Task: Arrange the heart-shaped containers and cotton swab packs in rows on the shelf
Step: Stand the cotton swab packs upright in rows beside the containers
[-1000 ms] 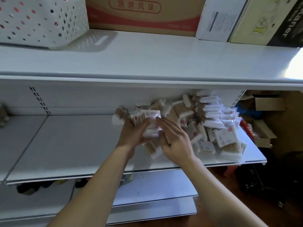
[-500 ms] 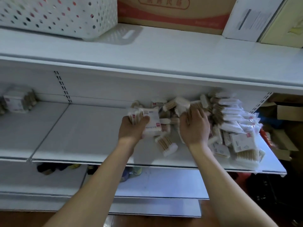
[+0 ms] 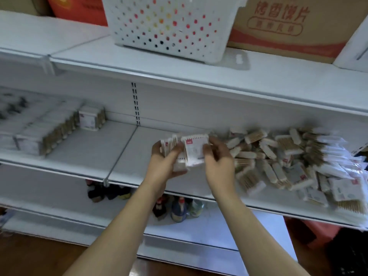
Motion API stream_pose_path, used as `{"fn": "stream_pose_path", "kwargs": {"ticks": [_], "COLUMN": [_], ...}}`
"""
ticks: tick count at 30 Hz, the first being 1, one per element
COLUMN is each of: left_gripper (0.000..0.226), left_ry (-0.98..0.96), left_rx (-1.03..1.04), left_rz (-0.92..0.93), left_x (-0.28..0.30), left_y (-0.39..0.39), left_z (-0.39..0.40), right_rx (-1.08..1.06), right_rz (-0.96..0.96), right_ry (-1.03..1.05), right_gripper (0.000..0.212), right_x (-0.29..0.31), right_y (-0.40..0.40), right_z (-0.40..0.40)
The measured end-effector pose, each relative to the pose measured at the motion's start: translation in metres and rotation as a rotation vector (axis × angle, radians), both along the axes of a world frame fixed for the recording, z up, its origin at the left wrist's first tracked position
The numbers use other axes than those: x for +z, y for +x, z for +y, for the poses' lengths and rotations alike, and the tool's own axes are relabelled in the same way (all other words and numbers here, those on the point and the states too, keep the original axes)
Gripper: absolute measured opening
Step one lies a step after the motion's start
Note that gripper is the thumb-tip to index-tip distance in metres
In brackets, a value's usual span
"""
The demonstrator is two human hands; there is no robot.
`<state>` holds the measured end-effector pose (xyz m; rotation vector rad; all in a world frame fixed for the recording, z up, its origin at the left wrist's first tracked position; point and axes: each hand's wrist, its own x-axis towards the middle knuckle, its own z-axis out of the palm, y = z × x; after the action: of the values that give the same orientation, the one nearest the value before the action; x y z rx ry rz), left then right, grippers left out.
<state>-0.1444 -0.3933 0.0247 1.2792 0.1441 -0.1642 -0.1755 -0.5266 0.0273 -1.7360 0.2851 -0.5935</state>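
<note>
A: What is the person holding?

B: A small stack of flat, plastic-wrapped cotton swab packs with white printed labels (image 3: 190,151). The left hand (image 3: 166,163) is curled under and around the stack. The right hand (image 3: 218,158) pinches the front pack's right edge between thumb and fingers, so both hands are closed on the same bundle.

A: Why hold it that way?

B: Probably to square the packs up. Slippery film wrappers slide over one another, so a cupped palm below and a pinch at the side would keep the edges flush before the bundle is set down.

A: Where do the rest lie?

B: In a loose heap of swab packs with pale wooden sticks and white tips (image 3: 282,156) on the right half of the white metal middle shelf (image 3: 127,156), tumbled at all angles. Further left, past the shelf joint, a tidy row of packs standing on edge (image 3: 51,132) runs along the neighbouring section, ending in one upright pack.

A: Any heart-shaped containers?

B: None can be made out; the far left is too blurred to tell.

A: And above?

B: A white perforated plastic basket (image 3: 169,26) beside a brown cardboard carton with red print (image 3: 288,26).
</note>
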Motion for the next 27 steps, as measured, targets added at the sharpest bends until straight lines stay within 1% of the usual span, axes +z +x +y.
{"fn": "stream_pose_path", "kwargs": {"ticks": [1,3,5,7,9,12,14,17,19,22,24,27], "left_gripper": [0.046,0.046,0.043,0.031,0.027,0.039,0.046,0.063,0.069,0.069,0.066,0.056], "left_ry": [0.007,0.009,0.018,0.027,0.031,0.120,0.177,0.232,0.210,0.161,0.154,0.109], "left_rx": [0.000,0.007,0.026,0.040,0.069,0.189,0.267,0.341,0.338,0.330,0.345,0.355], "left_rz": [-0.015,-0.007,0.005,0.008,-0.010,-0.057,-0.093,-0.098,-0.097,-0.090,-0.070,-0.060], "left_x": [0.002,0.007,0.009,0.011,0.014,0.019,0.021,0.018,0.017,0.017,0.017,0.019], "left_y": [-0.001,-0.002,0.002,0.007,0.012,0.023,0.035,0.059,0.077,0.104,0.121,0.143], "left_z": [0.020,0.065,0.114,0.159,0.199,0.245,0.270,0.303,0.320,0.340,0.352,0.366], "right_rx": [0.021,0.093,0.239,0.380,0.438,0.380,0.291,0.135,0.106,0.153,0.178,0.193], "right_rz": [0.003,0.024,0.055,0.094,0.105,0.073,0.050,0.053,0.084,0.091,0.049,-0.010], "right_ry": [0.023,0.045,0.081,0.106,0.067,0.076,0.083,0.096,-0.046,-0.277,-0.366,-0.457], "right_gripper": [0.024,0.039,0.049,0.055,0.052,0.046,0.042,0.039,0.037,0.035,0.035,0.037], "right_x": [0.001,0.001,0.003,0.009,0.016,0.017,0.013,0.003,-0.009,-0.033,-0.051,-0.072], "right_y": [0.001,0.003,0.008,0.015,0.026,0.046,0.065,0.101,0.126,0.164,0.187,0.214], "right_z": [0.020,0.059,0.100,0.136,0.170,0.210,0.229,0.250,0.260,0.279,0.293,0.314]}}
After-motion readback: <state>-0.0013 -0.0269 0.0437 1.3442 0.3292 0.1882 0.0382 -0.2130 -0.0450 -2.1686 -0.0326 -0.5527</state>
